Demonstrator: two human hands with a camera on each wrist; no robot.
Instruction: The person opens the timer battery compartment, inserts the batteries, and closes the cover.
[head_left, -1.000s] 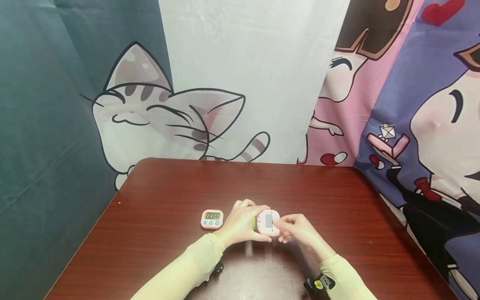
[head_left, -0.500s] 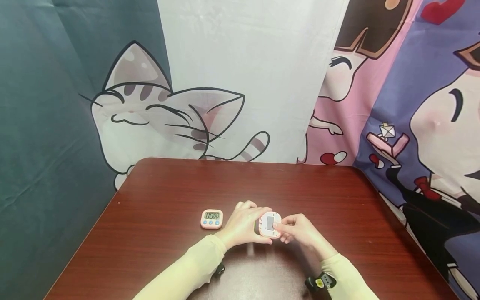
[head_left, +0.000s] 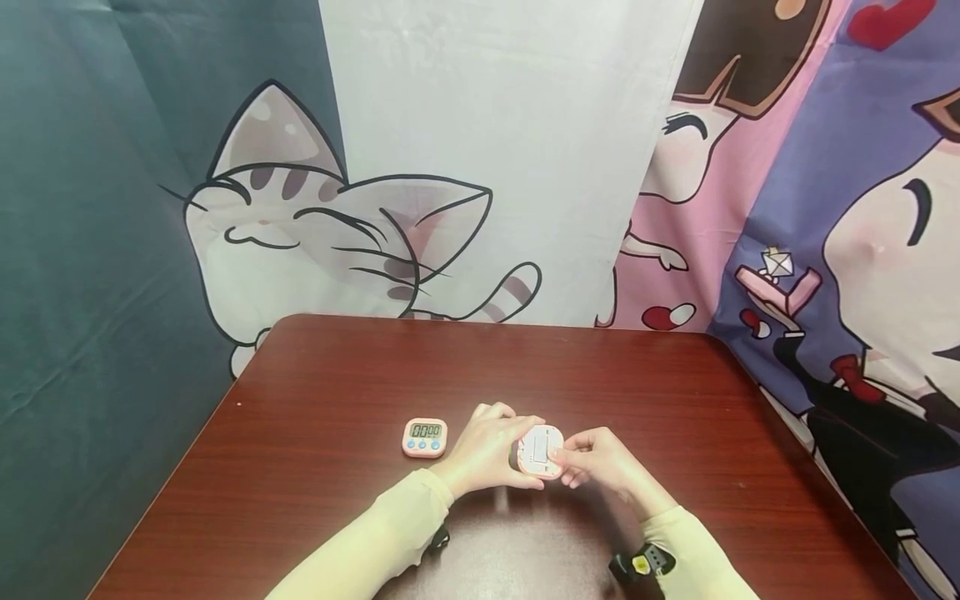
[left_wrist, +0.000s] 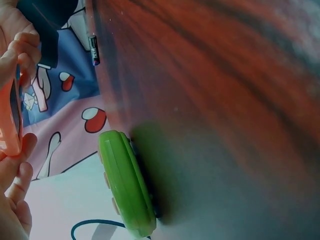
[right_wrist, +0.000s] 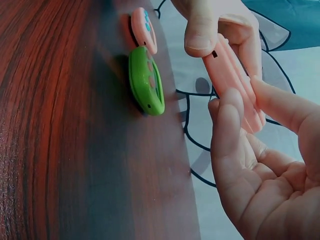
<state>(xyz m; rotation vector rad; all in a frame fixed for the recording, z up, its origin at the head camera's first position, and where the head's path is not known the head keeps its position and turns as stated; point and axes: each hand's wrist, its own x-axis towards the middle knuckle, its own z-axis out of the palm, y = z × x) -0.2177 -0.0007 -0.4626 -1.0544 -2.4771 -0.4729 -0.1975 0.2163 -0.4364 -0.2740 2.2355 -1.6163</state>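
Observation:
Between both hands is a pink kitchen timer (head_left: 536, 463), its white back turned up toward the head camera. My left hand (head_left: 483, 448) grips its left side between thumb and fingers. My right hand (head_left: 606, 468) pinches the opposite edge, the thumb lying on the back near a rectangular panel. The right wrist view shows the same timer (right_wrist: 232, 75) edge-on, held by both hands above the table. A green timer (right_wrist: 142, 82) stands on the table beneath, mostly hidden by the left hand in the head view. Left of that hand sits another pink timer (head_left: 424, 438) reading 00:00.
A small dark cylinder (left_wrist: 94, 50), apparently a battery, lies on the table in the left wrist view. The reddish-brown wooden table (head_left: 337, 367) reaches back to a cloth printed with cartoon figures (head_left: 450, 100). Wrist cameras (head_left: 641, 567) are strapped over the sleeves.
The held timer has shifted slightly right and toward the front edge. The rectangle on its back looked grey before and now looks white. Both hands keep hold of it.

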